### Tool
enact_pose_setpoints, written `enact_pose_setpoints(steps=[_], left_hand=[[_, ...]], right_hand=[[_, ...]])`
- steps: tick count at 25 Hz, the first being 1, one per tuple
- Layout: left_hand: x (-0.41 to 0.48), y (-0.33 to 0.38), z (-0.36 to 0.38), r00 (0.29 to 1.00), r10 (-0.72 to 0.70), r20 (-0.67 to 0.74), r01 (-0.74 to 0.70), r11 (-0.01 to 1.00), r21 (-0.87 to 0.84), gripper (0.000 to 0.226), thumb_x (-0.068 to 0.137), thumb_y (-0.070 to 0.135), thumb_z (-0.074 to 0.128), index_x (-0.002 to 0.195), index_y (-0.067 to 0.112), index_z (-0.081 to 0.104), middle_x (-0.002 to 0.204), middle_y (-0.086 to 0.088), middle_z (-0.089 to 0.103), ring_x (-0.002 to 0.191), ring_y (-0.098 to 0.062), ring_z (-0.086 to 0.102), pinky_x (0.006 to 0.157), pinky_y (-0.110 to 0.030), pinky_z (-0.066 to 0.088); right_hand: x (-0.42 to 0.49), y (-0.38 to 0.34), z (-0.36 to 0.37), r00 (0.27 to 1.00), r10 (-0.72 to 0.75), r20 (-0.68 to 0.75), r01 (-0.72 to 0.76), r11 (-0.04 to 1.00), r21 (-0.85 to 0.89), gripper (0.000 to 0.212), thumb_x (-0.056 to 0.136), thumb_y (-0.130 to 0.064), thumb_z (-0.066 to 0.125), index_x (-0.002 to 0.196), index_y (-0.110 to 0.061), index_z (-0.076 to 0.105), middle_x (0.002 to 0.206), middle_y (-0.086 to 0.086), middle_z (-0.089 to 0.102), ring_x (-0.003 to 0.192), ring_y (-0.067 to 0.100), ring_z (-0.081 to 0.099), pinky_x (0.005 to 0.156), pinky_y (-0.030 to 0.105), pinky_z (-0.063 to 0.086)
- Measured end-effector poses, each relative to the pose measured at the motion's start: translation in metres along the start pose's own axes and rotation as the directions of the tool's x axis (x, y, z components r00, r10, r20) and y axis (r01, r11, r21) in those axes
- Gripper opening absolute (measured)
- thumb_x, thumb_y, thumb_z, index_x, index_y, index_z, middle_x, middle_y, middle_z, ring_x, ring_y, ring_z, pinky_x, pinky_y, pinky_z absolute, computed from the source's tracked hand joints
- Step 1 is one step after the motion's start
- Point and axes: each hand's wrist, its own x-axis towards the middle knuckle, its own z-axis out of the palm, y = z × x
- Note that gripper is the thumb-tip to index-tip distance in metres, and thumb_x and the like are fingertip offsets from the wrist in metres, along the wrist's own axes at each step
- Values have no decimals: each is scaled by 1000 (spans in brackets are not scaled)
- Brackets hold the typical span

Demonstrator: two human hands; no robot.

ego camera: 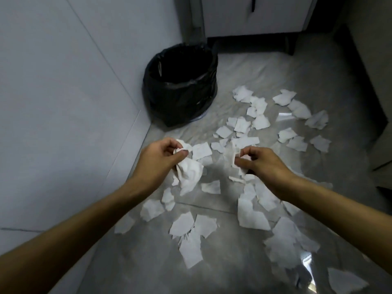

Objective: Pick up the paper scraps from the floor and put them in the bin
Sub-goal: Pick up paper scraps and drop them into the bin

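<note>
White paper scraps lay scattered over the grey floor through the middle and lower right of the frame, looking light, limp and best pinched by an edge. The left hand clutched a crumpled wad and the right hand pinched a few pieces. The black-lined bin stood upper centre, against the wall.

left hand clutching a crumpled wad of paper | right hand pinching a scrap above the floor | torn scraps strewn all over | bin with black liner by the wall, beyond both hands
</note>
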Motion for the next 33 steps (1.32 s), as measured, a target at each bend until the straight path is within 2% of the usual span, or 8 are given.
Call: enact_pose_setpoints(steps=[8, 13, 17, 20, 24, 26, 28, 33], left_hand=[[78, 65, -39, 998, 14, -66, -14, 1000, -13, 9, 82, 21, 73, 77, 17, 68, 67, -12, 68, 56, -11, 58, 56, -26, 49], [132, 38, -55, 990, -20, -143, 3, 993, -117, 8, 82, 22, 73, 77, 17, 70, 68, -4, 70, 60, -9, 62, 58, -24, 51], [193, 24, -66, 978, -69, -198, 17, 968, -252, 5, 82, 21, 74, 81, 17, 71, 80, -5, 74, 77, -21, 72, 70, -33, 59], [237, 23, -60, 964, -94, -247, 23, 961, -277, 2, 84, 16, 71, 85, 16, 69, 87, -11, 74, 72, -20, 72, 70, -34, 60], [266, 23, -49, 974, -130, -187, 98, 981, -170, 51, 87, 15, 66, 136, 15, 51, 127, -12, 65, 109, -25, 65, 98, -38, 50], [260, 25, -45, 987, -84, -136, 85, 996, 2, 68, 86, 21, 66, 147, 23, 35, 141, -7, 54, 117, -15, 56, 92, -22, 43], [244, 27, -41, 995, -43, -91, 48, 998, 45, 65, 86, 23, 66, 145, 27, 39, 138, -4, 55, 106, -9, 55, 80, -14, 42], [150, 28, -27, 998, -44, 53, 45, 999, -24, 26, 84, 16, 69, 109, 18, 65, 94, -5, 72, 92, -25, 69, 87, -42, 55]], right_hand=[[102, -144, 6, 992, -124, -5, 124, 992, 27, 8, 82, -10, 71, 87, -5, 66, 71, 6, 63, 58, 11, 59, 62, 25, 53], [226, -202, 68, 986, -152, -71, 151, 988, -16, 8, 81, -4, 71, 78, -7, 64, 79, 9, 62, 77, 22, 62, 73, 30, 55], [275, -202, 96, 998, 30, -57, -28, 999, 43, 31, 87, 1, 63, 116, 8, 58, 94, 15, 62, 80, 22, 65, 80, 33, 57], [270, -196, 86, 999, -10, -33, 12, 997, 72, 40, 92, 2, 51, 132, 3, 49, 111, 18, 61, 106, 31, 64, 81, 30, 55], [242, -182, 62, 994, -87, -59, 92, 992, 91, 30, 95, -6, 51, 124, -2, 57, 119, 17, 62, 109, 26, 62, 85, 27, 52], [225, -174, 54, 992, -118, -45, 119, 992, 31, 27, 95, -13, 53, 120, -5, 61, 116, 13, 64, 107, 22, 63, 90, 28, 52], [209, -164, 51, 987, -154, -37, 152, 988, -34, 25, 94, -14, 54, 117, -6, 63, 109, 11, 67, 101, 20, 65, 88, 26, 54], [150, -135, 50, 983, -185, 10, 185, 976, -112, 18, 91, -4, 56, 106, -1, 66, 90, 14, 66, 76, 18, 62, 70, 25, 51]])
